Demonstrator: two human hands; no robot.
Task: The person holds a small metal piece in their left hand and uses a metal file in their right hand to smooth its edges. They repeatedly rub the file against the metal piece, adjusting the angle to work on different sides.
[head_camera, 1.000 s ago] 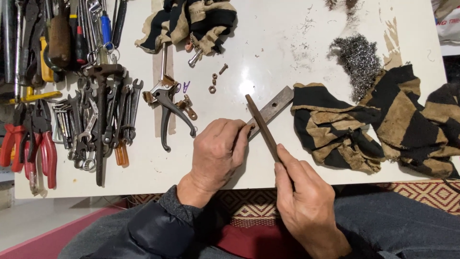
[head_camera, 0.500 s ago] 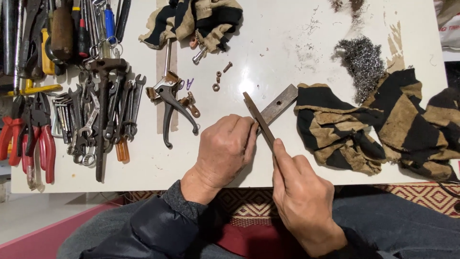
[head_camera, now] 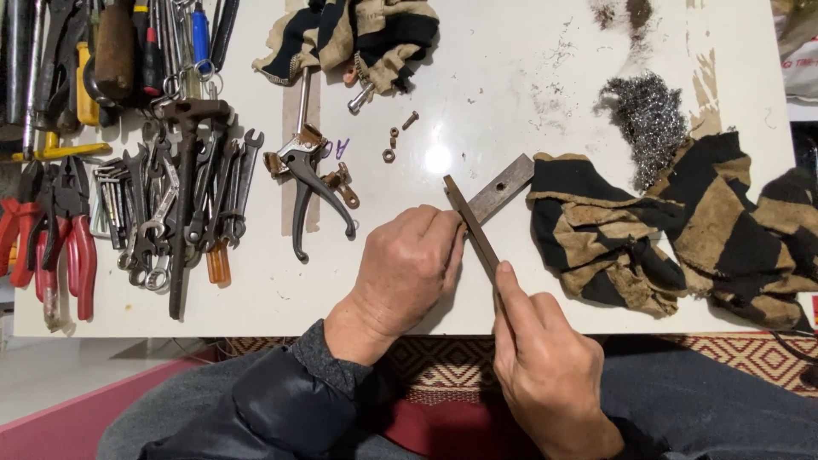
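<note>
My left hand [head_camera: 407,268] presses down on one end of a flat grey metal bar [head_camera: 503,185] that lies on the white table [head_camera: 511,77]. My right hand [head_camera: 545,366] grips a slim brown file [head_camera: 467,223], index finger stretched along its top. The file lies slanted across the bar, its tip pointing up and left. The near end of the bar is hidden under my left fingers.
Wrenches and pliers [head_camera: 170,204] lie in a pile at the left, red-handled pliers [head_camera: 64,230] at the far left. A brake lever [head_camera: 311,183], small nuts and a bolt [head_camera: 396,140], steel wool [head_camera: 648,119] and striped rags [head_camera: 673,230] surround the bar.
My right hand and the file have slid slightly forward and up across the bar. My left hand stays put on the bar.
</note>
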